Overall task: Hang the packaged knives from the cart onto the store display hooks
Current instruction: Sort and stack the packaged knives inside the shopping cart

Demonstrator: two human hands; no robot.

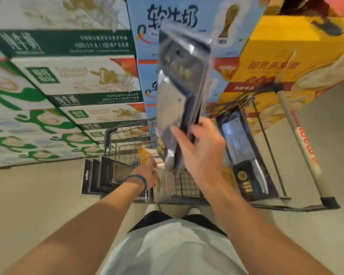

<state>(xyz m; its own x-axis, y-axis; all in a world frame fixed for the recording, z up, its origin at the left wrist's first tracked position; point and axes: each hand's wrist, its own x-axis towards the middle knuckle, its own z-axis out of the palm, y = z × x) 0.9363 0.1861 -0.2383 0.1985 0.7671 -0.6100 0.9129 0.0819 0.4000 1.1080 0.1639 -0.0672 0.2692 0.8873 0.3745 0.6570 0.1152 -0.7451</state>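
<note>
pale floor (38, 195), stacked milk cartons (68, 80), cart (127, 139)

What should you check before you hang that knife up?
1. Right hand grips the knife pack: ok.
2. Left hand holds something in the cart: cannot tell, it is blurred.
3. Hooks in sight: not ok, none visible.
4. Hang hole on the held pack is free: cannot tell.
5. Spare packs lie in the cart: ok.
</note>
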